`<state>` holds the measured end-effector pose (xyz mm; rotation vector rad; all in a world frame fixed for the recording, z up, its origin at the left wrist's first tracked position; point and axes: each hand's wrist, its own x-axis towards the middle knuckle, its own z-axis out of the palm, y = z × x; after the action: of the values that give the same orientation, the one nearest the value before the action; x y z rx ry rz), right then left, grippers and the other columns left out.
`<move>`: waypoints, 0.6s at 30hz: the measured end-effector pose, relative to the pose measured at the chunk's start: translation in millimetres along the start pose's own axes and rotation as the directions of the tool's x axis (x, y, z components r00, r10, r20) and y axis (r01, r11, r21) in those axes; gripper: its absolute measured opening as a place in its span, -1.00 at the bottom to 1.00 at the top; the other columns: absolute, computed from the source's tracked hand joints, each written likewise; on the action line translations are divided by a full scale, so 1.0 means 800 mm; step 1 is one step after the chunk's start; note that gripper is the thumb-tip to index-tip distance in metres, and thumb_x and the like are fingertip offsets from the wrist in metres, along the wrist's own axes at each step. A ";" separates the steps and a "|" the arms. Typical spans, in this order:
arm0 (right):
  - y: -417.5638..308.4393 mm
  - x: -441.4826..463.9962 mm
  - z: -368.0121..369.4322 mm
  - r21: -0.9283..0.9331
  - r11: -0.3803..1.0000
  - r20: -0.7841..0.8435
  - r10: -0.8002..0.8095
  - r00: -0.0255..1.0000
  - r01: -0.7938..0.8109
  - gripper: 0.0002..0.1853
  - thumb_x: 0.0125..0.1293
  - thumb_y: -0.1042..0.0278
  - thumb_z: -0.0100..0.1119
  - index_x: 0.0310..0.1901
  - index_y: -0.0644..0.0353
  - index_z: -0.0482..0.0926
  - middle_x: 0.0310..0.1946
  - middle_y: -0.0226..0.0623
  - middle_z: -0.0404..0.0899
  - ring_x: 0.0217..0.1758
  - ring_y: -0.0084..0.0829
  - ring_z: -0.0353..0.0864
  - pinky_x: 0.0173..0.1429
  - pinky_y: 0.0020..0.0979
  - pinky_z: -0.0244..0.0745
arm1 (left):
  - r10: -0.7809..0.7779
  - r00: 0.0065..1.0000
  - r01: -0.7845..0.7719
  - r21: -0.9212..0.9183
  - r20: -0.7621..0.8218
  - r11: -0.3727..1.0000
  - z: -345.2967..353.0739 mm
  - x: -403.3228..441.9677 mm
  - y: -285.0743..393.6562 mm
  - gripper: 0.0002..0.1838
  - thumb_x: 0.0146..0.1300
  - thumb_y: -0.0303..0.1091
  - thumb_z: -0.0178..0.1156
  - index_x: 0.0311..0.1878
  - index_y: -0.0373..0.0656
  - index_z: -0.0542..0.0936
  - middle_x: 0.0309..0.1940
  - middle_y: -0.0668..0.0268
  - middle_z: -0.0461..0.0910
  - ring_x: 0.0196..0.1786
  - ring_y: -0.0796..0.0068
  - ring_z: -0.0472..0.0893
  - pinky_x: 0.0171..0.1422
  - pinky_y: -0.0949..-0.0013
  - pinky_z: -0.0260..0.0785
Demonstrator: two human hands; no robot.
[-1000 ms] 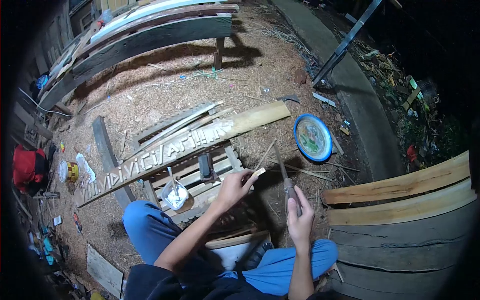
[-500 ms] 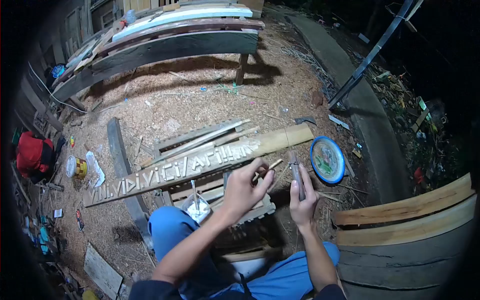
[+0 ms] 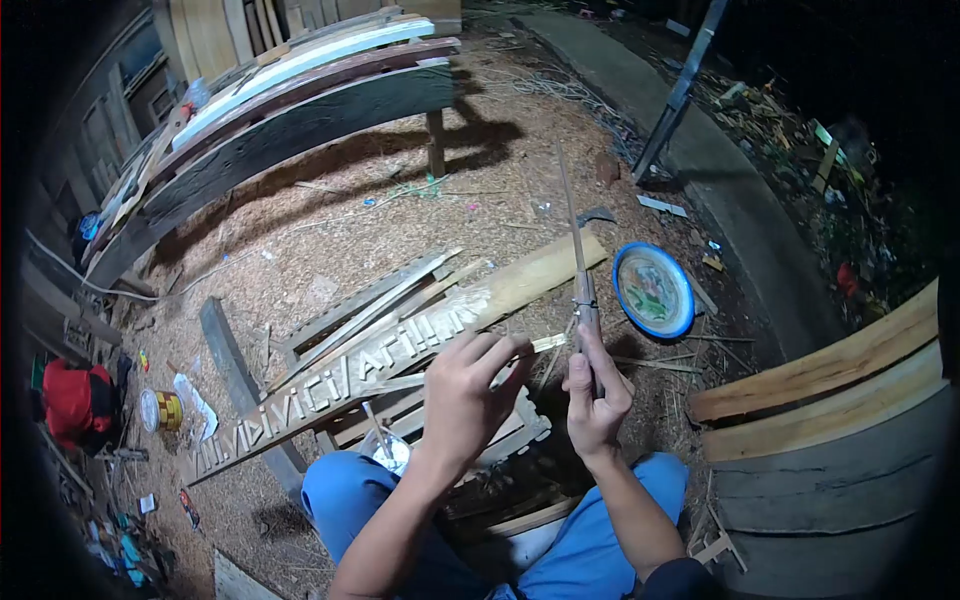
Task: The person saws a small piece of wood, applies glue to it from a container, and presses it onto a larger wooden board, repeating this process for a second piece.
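My left hand (image 3: 470,400) is closed on a small wood strip (image 3: 549,343), whose pale end sticks out to the right. In my right hand (image 3: 598,390) is the handle of a long, thin-bladed knife (image 3: 577,240), its blade pointing up and away. The strip's end lies close to the knife handle. Behind my left hand, a long board (image 3: 540,272) bears raised pale letters and slants across a slatted wooden frame. A white tub (image 3: 393,456) with a stick in it is partly hidden beside my left forearm.
A blue-rimmed basin (image 3: 690,318) stands right of the board. Curved planks (image 3: 830,365) lie at the right. A long wooden bench (image 3: 300,125) is at the back left, a slanted post (image 3: 682,95) at the back right. A yellow-labelled bucket (image 3: 163,411) and a red bag (image 3: 78,402) sit left.
The view has shifted. My left hand has drawn back from its earlier raised position, with the strip now pointing right, and the knife's long blade shows upright beyond my right hand.
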<state>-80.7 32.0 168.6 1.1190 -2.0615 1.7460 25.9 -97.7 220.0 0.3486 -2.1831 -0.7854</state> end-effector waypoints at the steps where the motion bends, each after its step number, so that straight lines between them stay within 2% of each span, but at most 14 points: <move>1: -0.002 0.000 -0.006 -0.008 1.000 0.010 0.016 1.000 -0.016 -0.68 0.47 0.45 0.17 0.19 0.33 0.63 -0.07 -0.03 0.74 -0.28 -0.37 0.71 -0.18 -0.35 0.59 | 0.035 0.999 -0.035 0.020 0.007 0.999 0.003 0.000 -0.002 -0.77 0.05 -0.59 0.43 -0.19 -0.19 0.68 -0.37 0.23 0.66 -0.37 0.25 0.58 -0.29 0.26 0.42; 2: -0.005 0.001 -0.013 -0.020 0.999 0.021 0.031 0.999 -0.030 -0.72 0.43 0.47 0.23 0.12 0.31 0.68 -0.10 -0.02 0.76 -0.21 -0.23 0.78 -0.10 -0.30 0.62 | 0.068 0.998 -0.069 0.037 0.012 0.997 0.008 0.000 -0.004 -0.77 0.03 -0.60 0.43 -0.21 -0.19 0.68 -0.37 0.23 0.67 -0.36 0.23 0.59 -0.27 0.25 0.44; 4: -0.006 0.002 -0.018 -0.045 0.999 0.014 0.000 1.000 0.000 -0.74 0.38 0.46 0.32 0.08 0.23 0.73 -0.20 -0.08 0.77 -0.31 -0.28 0.76 -0.20 -0.32 0.59 | 0.064 0.992 -0.070 0.052 0.112 0.996 0.010 -0.001 0.001 -0.74 -0.05 -0.60 0.45 -0.24 -0.18 0.70 -0.35 0.25 0.69 -0.30 0.24 0.63 -0.21 0.25 0.49; 7: -0.010 0.002 -0.032 -0.024 0.998 0.057 0.057 0.997 -0.056 -0.74 0.36 0.48 0.32 0.07 0.22 0.73 -0.20 -0.10 0.78 -0.31 -0.28 0.76 -0.22 -0.34 0.58 | 0.090 0.989 -0.100 0.086 0.114 0.991 0.006 -0.001 0.020 -0.74 -0.07 -0.59 0.47 -0.25 -0.16 0.71 -0.34 0.29 0.70 -0.28 0.26 0.64 -0.19 0.26 0.50; 9: -0.009 0.000 -0.038 0.022 0.999 0.054 -0.046 0.998 0.044 -0.73 0.34 0.49 0.35 0.07 0.22 0.73 -0.19 -0.11 0.78 -0.33 -0.30 0.75 -0.23 -0.38 0.57 | 0.142 0.986 -0.150 0.084 0.085 0.985 0.004 0.000 0.024 -0.72 -0.09 -0.58 0.48 -0.25 -0.14 0.71 -0.34 0.32 0.71 -0.29 0.29 0.65 -0.20 0.27 0.49; 10: -0.009 -0.002 -0.038 0.019 0.999 0.054 -0.048 0.997 0.047 -0.73 0.34 0.49 0.35 0.07 0.22 0.73 -0.19 -0.11 0.78 -0.33 -0.30 0.75 -0.23 -0.38 0.57 | 0.144 0.986 -0.151 0.082 0.083 0.985 0.005 -0.001 0.022 -0.72 -0.09 -0.58 0.48 -0.25 -0.14 0.71 -0.34 0.32 0.71 -0.29 0.29 0.65 -0.20 0.27 0.49; 12: -0.010 -0.010 -0.039 0.044 0.998 0.037 -0.049 0.998 0.047 -0.73 0.33 0.50 0.36 0.06 0.21 0.73 -0.22 -0.11 0.78 -0.33 -0.30 0.75 -0.23 -0.38 0.57 | 0.200 0.976 -0.208 0.105 0.082 0.972 0.007 -0.007 0.018 -0.79 0.02 -0.41 0.44 -0.23 -0.05 0.69 -0.35 0.42 0.65 -0.29 0.42 0.59 -0.23 0.34 0.40; 13: -0.015 -0.011 -0.043 0.060 0.998 0.054 -0.030 0.998 0.027 -0.71 0.32 0.52 0.37 0.07 0.22 0.72 -0.27 -0.11 0.76 -0.32 -0.30 0.76 -0.23 -0.38 0.58 | 0.210 0.974 -0.219 0.114 0.086 0.969 0.006 -0.008 0.021 -0.80 0.02 -0.43 0.43 -0.24 -0.05 0.69 -0.35 0.43 0.65 -0.29 0.41 0.58 -0.23 0.34 0.40; 18: -0.021 -0.020 -0.047 0.094 0.993 0.033 -0.076 0.997 0.073 -0.75 0.33 0.51 0.37 0.04 0.25 0.70 -0.28 -0.12 0.76 -0.28 -0.31 0.76 -0.19 -0.41 0.60 | 0.233 0.966 -0.248 0.137 0.112 0.959 -0.009 -0.012 0.035 -0.75 0.00 -0.42 0.43 -0.19 -0.03 0.71 -0.34 0.45 0.65 -0.29 0.43 0.57 -0.23 0.35 0.39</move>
<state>-69.9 72.6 181.9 1.2471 -1.9498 1.8151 37.8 -74.5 235.9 0.1171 -2.3260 -0.5130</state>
